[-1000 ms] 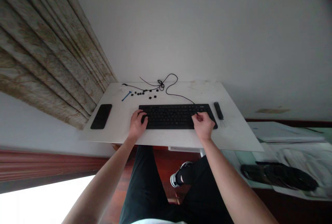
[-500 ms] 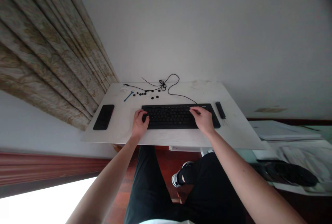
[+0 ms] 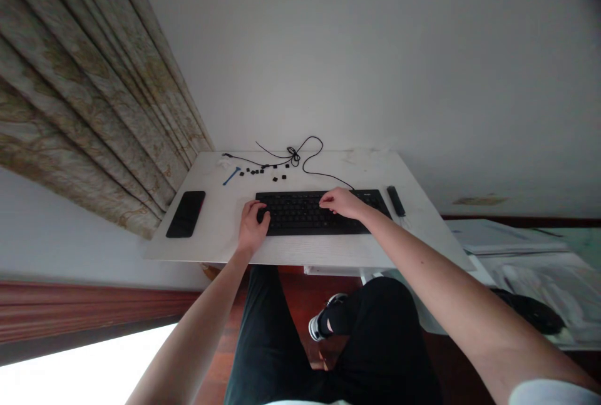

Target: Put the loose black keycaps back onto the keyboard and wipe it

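A black keyboard (image 3: 305, 220) lies across a white table (image 3: 220, 230). My left hand (image 3: 252, 228) grips its left end, fingers curled over the edge and thumb on the keys. My right hand (image 3: 341, 203) reaches over the middle keys, its fingers stretched leftward and low above them, with nothing seen in them. The keyboard's black cable (image 3: 300, 153) runs in a tangle to the table's back edge.
Several loose black keycaps (image 3: 263, 171) and a small blue tool (image 3: 231, 175) lie behind the keyboard. A black phone (image 3: 186, 213) lies at the left and a slim black bar (image 3: 395, 200) at the right. A curtain (image 3: 94, 111) hangs at the left; papers (image 3: 516, 245) lie lower right.
My right hand has moved left, from the keyboard's right end to its middle. My left hand has stayed at the left end. The view has shifted slightly.
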Tool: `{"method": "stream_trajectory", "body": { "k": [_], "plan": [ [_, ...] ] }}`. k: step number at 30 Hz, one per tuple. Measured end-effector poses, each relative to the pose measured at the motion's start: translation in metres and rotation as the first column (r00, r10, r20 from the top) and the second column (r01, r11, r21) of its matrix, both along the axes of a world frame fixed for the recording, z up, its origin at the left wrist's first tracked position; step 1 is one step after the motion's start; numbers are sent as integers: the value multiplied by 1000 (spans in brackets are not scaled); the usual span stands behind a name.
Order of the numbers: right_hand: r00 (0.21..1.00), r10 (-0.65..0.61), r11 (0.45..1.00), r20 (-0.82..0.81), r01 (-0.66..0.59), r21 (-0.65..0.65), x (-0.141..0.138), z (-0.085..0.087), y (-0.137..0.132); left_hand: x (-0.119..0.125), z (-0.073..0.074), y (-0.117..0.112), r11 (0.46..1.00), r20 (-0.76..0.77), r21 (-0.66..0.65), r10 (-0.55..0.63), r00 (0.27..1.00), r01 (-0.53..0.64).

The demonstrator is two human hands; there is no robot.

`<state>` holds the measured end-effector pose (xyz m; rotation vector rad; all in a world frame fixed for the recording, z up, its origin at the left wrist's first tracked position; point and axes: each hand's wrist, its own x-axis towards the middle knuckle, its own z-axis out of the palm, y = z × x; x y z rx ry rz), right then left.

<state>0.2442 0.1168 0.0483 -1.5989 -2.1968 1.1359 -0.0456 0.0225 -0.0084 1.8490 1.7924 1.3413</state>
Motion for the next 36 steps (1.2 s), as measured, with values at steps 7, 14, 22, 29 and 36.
{"method": "stream_trajectory", "body": {
  "k": [7,14,22,29,36],
  "plan": [
    [995,83,994,50,-79,-69,0,4,10,-1,-2,1,1000,3,17,-8,1000,8],
    [997,74,987,-13,-75,-142,0,1,18,0,0,2,1000,5,8,1,1000,-1],
    [998,32,994,-60,-38,-102,-1,-6,18,0,1,1,1000,-2,-7,3,1000,-3],
    [998,-64,989,12,65,-130,-7,-6,23,1,0,2,1000,-17,-5,-2,1000,2],
    [967,64,998,245,-59,-24,-10,10,32,2,0,2,1000,-28,-12,-5,1000,4]
  ]
}}
